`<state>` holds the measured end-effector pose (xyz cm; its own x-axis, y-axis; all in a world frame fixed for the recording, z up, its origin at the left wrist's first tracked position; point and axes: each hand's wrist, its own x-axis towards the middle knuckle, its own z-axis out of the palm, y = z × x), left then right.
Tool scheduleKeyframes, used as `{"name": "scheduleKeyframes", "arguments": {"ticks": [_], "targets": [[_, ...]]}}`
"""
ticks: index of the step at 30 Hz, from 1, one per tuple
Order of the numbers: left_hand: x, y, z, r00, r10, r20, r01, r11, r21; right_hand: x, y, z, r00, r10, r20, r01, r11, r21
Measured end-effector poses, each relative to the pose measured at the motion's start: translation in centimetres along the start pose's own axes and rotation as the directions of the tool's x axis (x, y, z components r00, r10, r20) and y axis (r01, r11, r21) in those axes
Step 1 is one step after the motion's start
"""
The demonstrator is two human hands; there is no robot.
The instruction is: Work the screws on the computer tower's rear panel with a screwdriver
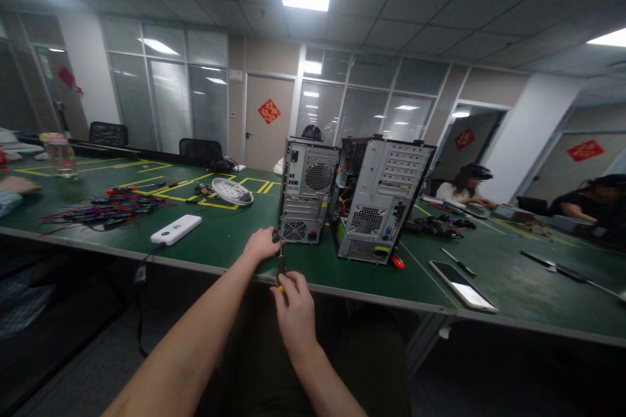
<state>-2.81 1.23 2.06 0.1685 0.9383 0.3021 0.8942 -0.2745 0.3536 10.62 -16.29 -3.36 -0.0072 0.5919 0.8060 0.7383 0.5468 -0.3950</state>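
Observation:
Two computer tower cases stand upright side by side on the green table (229, 242), back panels facing me. At the lower left corner of the left computer case (306, 204) is my left hand (262, 244), its fingers closed near a small dark part I cannot make out. My right hand (296, 300), below it at the table's front edge, grips a screwdriver (280, 266) with a dark and yellow handle. The screwdriver points up toward the case's bottom left corner; its tip is too small to place exactly. The right computer case (369, 208) is open on its left side.
A white power bank (176, 229) with a cable, a pile of thin wires (105, 210) and a white basket (232, 191) lie left. To the right are a phone (462, 285), a red object (398, 262) and dark cables (443, 226). Other people sit at the far right.

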Motion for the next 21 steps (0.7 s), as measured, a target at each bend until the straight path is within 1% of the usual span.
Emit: {"name": "scheduleKeyframes", "arguments": {"ticks": [6,11,14,21], "targets": [[0.12,-0.05,0.09,1.000,0.003,-0.014,-0.003,1.000,0.020,-0.15,-0.09,-0.13,0.996,-0.086,0.033,0.090,0.988,-0.126],[0.19,-0.03,0.08,1.000,-0.014,-0.001,0.014,1.000,0.014,-0.13,0.04,-0.21,0.993,-0.107,0.040,0.113,0.979,-0.169],[0.25,-0.14,0.12,1.000,-0.016,0.004,0.016,1.000,-0.001,-0.32,0.35,-0.19,0.991,-0.131,0.018,0.132,0.977,-0.165],[0.36,-0.42,0.40,1.000,0.005,-0.008,-0.005,1.000,-0.011,-0.54,0.63,-0.41,0.986,-0.147,-0.075,0.134,0.978,-0.157]]}}
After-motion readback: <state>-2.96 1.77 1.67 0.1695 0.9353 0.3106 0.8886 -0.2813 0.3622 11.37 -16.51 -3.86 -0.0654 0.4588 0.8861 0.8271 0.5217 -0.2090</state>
